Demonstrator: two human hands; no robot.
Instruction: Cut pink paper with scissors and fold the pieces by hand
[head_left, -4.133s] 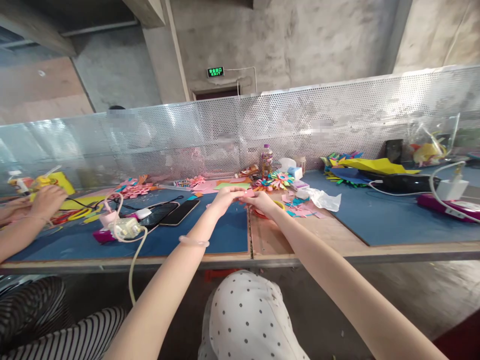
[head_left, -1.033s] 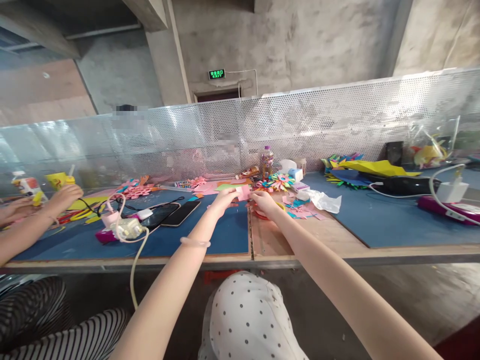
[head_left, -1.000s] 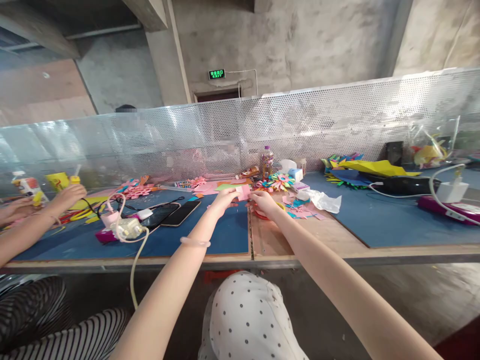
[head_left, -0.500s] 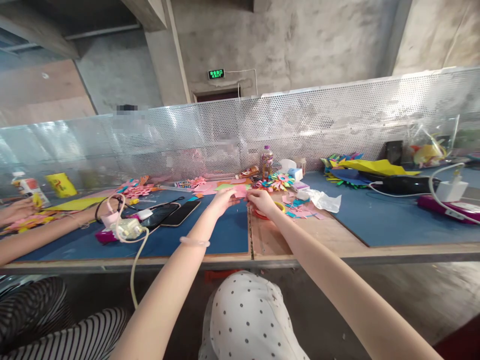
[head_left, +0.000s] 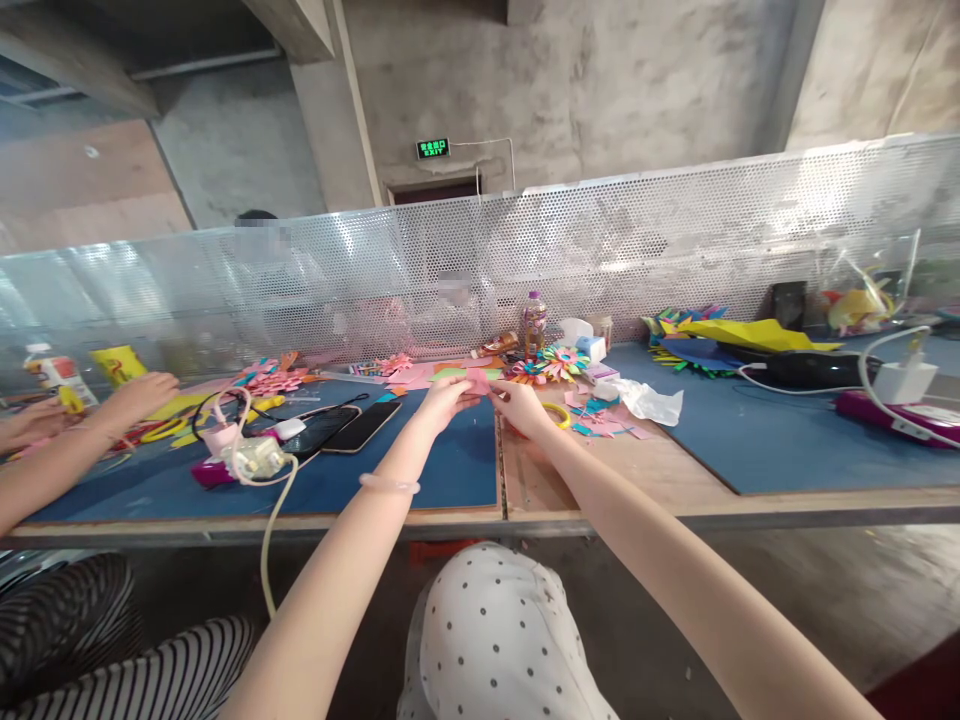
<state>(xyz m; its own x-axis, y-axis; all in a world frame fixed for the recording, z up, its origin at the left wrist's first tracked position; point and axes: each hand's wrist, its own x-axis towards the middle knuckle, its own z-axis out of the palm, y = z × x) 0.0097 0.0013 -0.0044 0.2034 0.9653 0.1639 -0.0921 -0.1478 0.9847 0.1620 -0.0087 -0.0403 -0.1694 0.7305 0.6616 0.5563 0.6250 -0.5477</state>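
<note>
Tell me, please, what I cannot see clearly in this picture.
All in the head view:
Pink paper: partly covered by the left hand; whether the right hand grips it is too small to tell.
Co-worker's arm: cut off by the left edge.
Bottle label: too small to read.
Person behind the perforated screen: blurred, partly hidden by it.

Pink paper (head_left: pixel 478 377) more visible between the hands (head_left: pixel 448 400) (head_left: pixel 523 406) than at first

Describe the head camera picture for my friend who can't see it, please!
A small pink paper is in the grip of the left hand, with the right hand by its edge, above a craft-strewn table. Beyond them are a colourful paper flower and a purple-capped bottle; a black smartphone and another person's hands are to the left.
</note>
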